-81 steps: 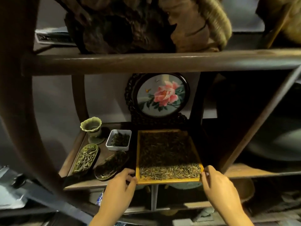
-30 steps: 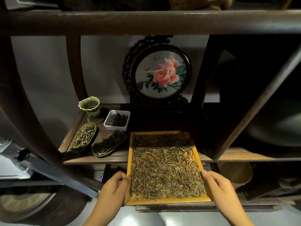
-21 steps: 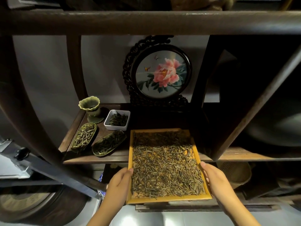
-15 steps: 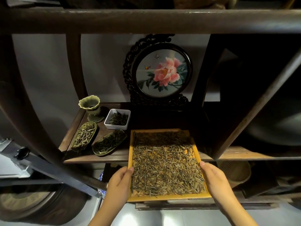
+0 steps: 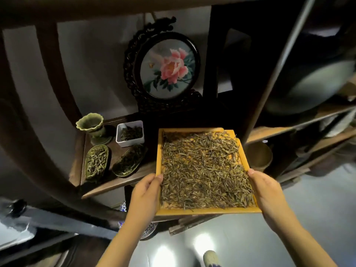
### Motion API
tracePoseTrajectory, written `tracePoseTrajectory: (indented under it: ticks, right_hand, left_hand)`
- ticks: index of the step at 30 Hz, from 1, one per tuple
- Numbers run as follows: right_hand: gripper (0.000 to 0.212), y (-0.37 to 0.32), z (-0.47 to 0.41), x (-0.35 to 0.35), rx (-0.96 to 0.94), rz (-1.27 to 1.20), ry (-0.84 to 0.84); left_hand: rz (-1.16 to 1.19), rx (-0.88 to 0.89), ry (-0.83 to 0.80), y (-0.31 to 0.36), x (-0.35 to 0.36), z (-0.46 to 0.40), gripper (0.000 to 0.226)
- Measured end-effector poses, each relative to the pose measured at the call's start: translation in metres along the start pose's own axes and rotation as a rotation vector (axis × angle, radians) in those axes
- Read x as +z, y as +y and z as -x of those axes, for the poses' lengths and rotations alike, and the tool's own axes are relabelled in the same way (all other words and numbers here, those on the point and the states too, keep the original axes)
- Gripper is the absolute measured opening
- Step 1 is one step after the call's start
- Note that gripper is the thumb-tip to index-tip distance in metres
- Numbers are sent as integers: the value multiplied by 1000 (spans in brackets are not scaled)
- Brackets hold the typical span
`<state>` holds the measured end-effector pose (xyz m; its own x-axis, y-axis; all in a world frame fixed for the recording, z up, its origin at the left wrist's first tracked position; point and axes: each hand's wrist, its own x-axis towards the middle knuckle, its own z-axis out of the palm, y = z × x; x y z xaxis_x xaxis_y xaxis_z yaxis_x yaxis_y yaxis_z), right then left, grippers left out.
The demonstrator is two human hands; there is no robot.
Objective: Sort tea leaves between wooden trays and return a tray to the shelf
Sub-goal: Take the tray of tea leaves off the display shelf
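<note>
Dark wooden shelf [image 5: 107, 186] unit fills my view, pale wall behind it, glossy grey floor below. Back of the shelf: a round framed peony picture [image 5: 167, 69] on a carved dark stand. Left part of the shelf holds a green fluted cup [image 5: 90, 124], a white square dish [image 5: 130, 142] with dark leaves, and two oval green dishes [image 5: 96, 161] of tea lying side by side — all just left of the tray's far corner, close but not touching as far as I can see.

Wooden tray [image 5: 207, 210], yellow, sits between both hands, its far end over the shelf edge, near end out over the floor. Tea leaves [image 5: 204, 170] cover nearly the whole bottom.

Left hand [image 5: 145, 194] grips the left rim, thumb over the top edge, fingers curled underneath. Right hand [image 5: 266, 191] grips the right rim the same way — thumb on top, fingers hidden below.

Obstacles: a dark upright post [image 5: 225, 74] stands just right of the tray's far end; a slanted pale bar crosses beside it. A brown bowl [image 5: 259, 156] sits on the lower right shelf, just beside the tray's right side.
</note>
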<state>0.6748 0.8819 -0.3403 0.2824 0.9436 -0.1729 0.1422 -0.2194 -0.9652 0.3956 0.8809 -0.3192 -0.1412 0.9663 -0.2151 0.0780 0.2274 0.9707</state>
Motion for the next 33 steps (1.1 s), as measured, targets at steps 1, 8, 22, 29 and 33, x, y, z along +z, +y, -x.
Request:
tracePoseTrajectory:
  ticks: [1,8,22,29,33]
  right_hand:
    - [35,0,12,-2,-9,5,36]
    - [34,2,91,-43,-20,24,262]
    - [40,55,269,-185,75,-30,900]
    - [35,78,407,-246,116,-111,1183]
    - [32,97,495,-274,141,-106,1376]
  left_hand:
    - [-19,13,-39,1,-1,1,33]
    - [-105,65,-280,5,26,21,29]
    - [-178,195,-872,9,200,121,28]
    - [-236,194,-1161,2,289,247,34]
    - [-241,108,-1328,-8,327,339,27]
